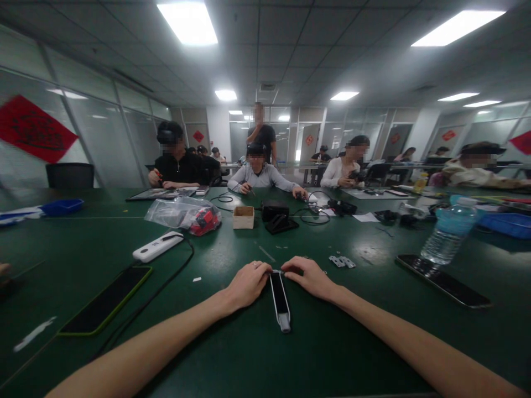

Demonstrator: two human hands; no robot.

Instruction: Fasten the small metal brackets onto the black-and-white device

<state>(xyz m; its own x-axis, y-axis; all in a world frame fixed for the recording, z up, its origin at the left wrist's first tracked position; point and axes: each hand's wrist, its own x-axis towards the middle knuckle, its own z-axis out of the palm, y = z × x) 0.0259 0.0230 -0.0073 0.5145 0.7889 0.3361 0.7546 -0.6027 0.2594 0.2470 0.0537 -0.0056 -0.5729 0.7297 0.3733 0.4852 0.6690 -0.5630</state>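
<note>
A slim, white-framed device [281, 298] with a long black face lies on the green table, its narrower pale end pointing toward me. At its far end, my left hand [249, 283] has its fingers bent together against the left corner. From the other side, my right hand [309, 278] reaches the far right corner with thumb and fingertips drawn close together. Whatever small part may be between those right fingertips is too small to make out. Several small grey metal plates [342, 261] lie to the right of my right hand.
Left lie a green-edged phone [107, 301] and a white power strip [158, 247] with a black cable. A clear bag [182, 214] and small box [243, 218] stand ahead. Right, a water bottle [450, 232] stands by another phone [443, 279]. People sit across the table.
</note>
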